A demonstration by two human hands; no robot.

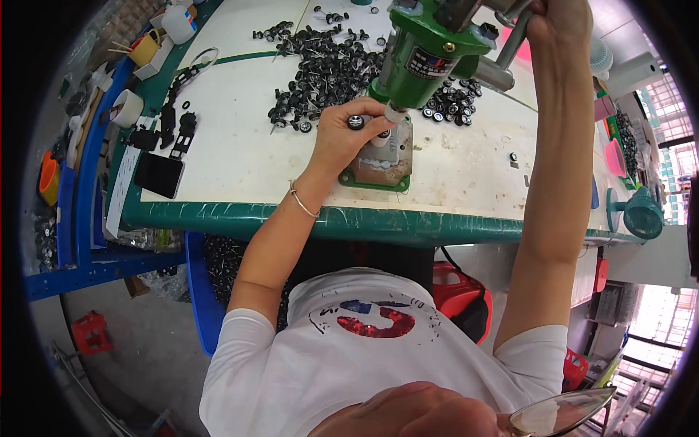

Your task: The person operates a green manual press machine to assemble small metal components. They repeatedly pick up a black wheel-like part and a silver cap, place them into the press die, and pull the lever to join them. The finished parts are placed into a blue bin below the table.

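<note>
My left hand (pixel 341 137) is closed in a pinch beside the ram of a green hand press (pixel 413 65). Against its fingers sits a small black toy wheel (pixel 355 122) with a silvery hub. The fingertips reach to the white tip (pixel 395 113) of the ram, over a white post on the press's worn metal base (pixel 375 171); the exact contact is hidden by the fingers. Raised at the upper right, my right hand (pixel 557 25) is wrapped round the metal lever (pixel 514 40) of the press.
A heap of black wheels on axles (pixel 328 69) lies behind my left hand. Loose wheels (pixel 451 103) are grouped right of the press. A phone (pixel 159 175) and black plastic parts (pixel 175 131) lie at the left. The table's green edge (pixel 328 224) runs along the front.
</note>
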